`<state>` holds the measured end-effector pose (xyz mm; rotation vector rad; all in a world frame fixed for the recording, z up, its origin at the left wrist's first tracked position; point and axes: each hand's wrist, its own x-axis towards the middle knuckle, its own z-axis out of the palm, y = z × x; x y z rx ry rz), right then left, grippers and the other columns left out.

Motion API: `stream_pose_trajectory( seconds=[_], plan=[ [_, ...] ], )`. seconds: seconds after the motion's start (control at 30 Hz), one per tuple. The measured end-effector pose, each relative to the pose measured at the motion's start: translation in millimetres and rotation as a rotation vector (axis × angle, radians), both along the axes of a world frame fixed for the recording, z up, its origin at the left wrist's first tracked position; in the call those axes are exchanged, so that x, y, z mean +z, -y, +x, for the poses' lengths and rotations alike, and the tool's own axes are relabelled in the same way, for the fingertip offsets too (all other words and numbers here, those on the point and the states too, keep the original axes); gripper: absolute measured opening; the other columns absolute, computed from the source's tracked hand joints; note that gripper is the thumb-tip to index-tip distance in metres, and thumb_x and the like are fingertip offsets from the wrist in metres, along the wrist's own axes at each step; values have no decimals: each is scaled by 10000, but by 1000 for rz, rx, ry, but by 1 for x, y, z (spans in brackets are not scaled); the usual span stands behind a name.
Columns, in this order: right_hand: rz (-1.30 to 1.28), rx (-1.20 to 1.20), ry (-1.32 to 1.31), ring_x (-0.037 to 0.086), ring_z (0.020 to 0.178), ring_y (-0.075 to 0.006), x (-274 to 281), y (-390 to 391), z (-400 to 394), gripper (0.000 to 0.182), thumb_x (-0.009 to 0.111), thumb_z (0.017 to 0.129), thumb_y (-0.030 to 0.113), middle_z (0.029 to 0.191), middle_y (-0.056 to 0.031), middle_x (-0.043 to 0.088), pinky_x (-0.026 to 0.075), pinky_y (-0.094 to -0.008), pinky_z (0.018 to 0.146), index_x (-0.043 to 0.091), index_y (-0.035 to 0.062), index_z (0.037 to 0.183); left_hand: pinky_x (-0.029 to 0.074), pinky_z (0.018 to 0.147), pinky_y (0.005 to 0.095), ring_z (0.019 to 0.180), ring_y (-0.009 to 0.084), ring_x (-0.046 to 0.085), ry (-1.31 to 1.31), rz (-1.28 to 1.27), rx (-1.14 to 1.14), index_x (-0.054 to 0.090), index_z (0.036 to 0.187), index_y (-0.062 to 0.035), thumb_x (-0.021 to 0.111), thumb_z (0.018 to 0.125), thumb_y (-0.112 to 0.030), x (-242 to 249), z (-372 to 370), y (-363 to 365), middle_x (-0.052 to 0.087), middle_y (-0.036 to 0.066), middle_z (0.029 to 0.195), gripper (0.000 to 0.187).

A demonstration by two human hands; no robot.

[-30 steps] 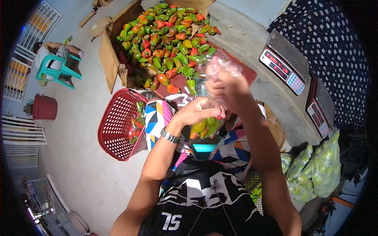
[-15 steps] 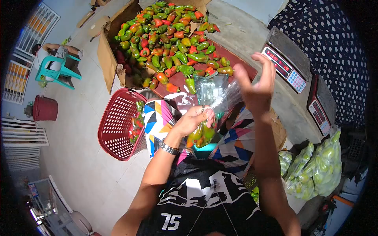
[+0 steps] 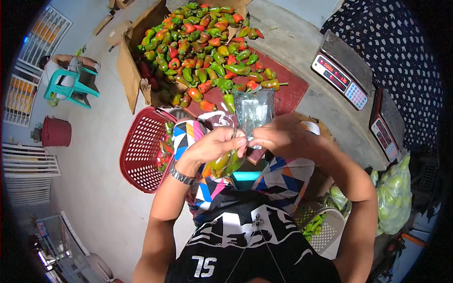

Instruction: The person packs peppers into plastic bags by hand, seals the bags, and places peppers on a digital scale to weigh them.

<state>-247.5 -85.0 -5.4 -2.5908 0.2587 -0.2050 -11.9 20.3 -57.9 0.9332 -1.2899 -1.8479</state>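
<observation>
My left hand [image 3: 221,145] is closed on the gathered neck of a clear plastic bag of peppers [image 3: 221,165], which hangs over my lap. Beside it, my right hand [image 3: 276,136] pinches the same neck, its fingertips almost touching those of my left. A stack of clear plastic bags [image 3: 255,111] lies just beyond my hands, on the edge of a red board [image 3: 290,92]. Many green and red peppers [image 3: 203,47] are heaped on the board and in an opened cardboard box [image 3: 128,70].
A red basket [image 3: 141,151] with bagged peppers stands at my left. Two digital scales [image 3: 339,78] sit on the ledge at right, above bags of green produce [image 3: 395,198]. A light basket [image 3: 328,231] holds green peppers. Far left, a person sits on a teal chair [image 3: 71,82].
My right hand has come down from beside the scale to the bag's neck and closed there. My left hand and the bag have shifted slightly left.
</observation>
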Motion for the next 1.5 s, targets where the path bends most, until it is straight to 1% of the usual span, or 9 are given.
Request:
stream_pose_trajectory(
  seconds=[0.33, 0.63, 0.73, 0.93, 1.07, 1.17, 1.3, 1.33, 1.5],
  plan=[
    [579, -249, -6, 640, 652, -300, 11, 2, -16, 333, 559, 1024, 344, 696, -99, 591, 480, -431, 617, 624, 66, 852, 507, 762, 275, 802, 109, 638, 237, 47, 194, 707, 910, 14, 646, 1034, -174, 8, 13, -40, 705, 40, 836, 233],
    [1164, -428, 298, 410, 635, -54, -8, -65, 10, 402, 461, 1079, 390, 699, 69, 445, 344, -257, 596, 574, 94, 831, 546, 844, 404, 994, 336, 668, 1036, -915, 282, 784, 925, -77, 758, 847, -95, 44, 40, -29, 749, 101, 976, 84],
    [1621, -288, 543, 331, 623, -24, -21, -85, 35, 321, 450, 1119, 341, 698, 80, 343, 276, -224, 568, 528, 79, 952, 565, 841, 436, 1007, 341, 678, 1426, -955, 356, 734, 1139, -105, 761, 703, -41, 55, 40, 3, 740, 99, 1056, 441],
    [1956, -27, 1014, 331, 592, -87, -34, -100, 79, 316, 466, 1111, 339, 685, 25, 347, 285, -235, 555, 482, 88, 919, 579, 827, 312, 921, 184, 743, 601, -745, 739, 773, 973, 17, 706, 943, -70, 97, -25, 63, 787, 113, 959, 114],
    [1998, 566, 908, 475, 692, -94, -93, -61, 78, 274, 493, 1098, 328, 745, -13, 483, 383, -220, 606, 547, 78, 999, 566, 758, 284, 813, 132, 708, -15, -344, 167, 782, 976, 44, 751, 944, -103, 95, -7, 61, 767, 72, 886, 153],
    [1967, -540, 541, 481, 616, -84, -89, -41, 31, 250, 520, 1072, 300, 777, -5, 546, 409, -247, 591, 575, 78, 972, 566, 716, 320, 787, 168, 729, 351, -410, -27, 785, 953, 20, 741, 933, -115, 82, 11, 61, 776, 94, 872, 143],
    [1104, -664, 627, 415, 614, -83, -67, -41, 30, 259, 481, 1100, 301, 738, -9, 490, 341, -233, 561, 532, 83, 971, 581, 753, 410, 821, 341, 726, 1009, -661, 350, 807, 956, -77, 714, 789, -100, 56, 2, 72, 733, 194, 945, 192],
    [1269, -639, 751, 424, 606, -90, -65, -54, 41, 277, 473, 1104, 319, 720, -5, 487, 352, -245, 555, 525, 88, 961, 580, 780, 379, 857, 294, 742, 999, -693, 466, 800, 960, -44, 720, 819, -79, 53, -16, 70, 753, 174, 1003, 166],
    [1871, 76, 1108, 510, 638, -165, -67, -74, 64, 333, 455, 1111, 385, 707, -53, 522, 425, -293, 577, 527, 99, 955, 534, 886, 340, 974, 190, 683, -170, -259, 294, 770, 948, 41, 727, 942, -93, 67, -35, 63, 746, 137, 1021, 141]
  ],
)
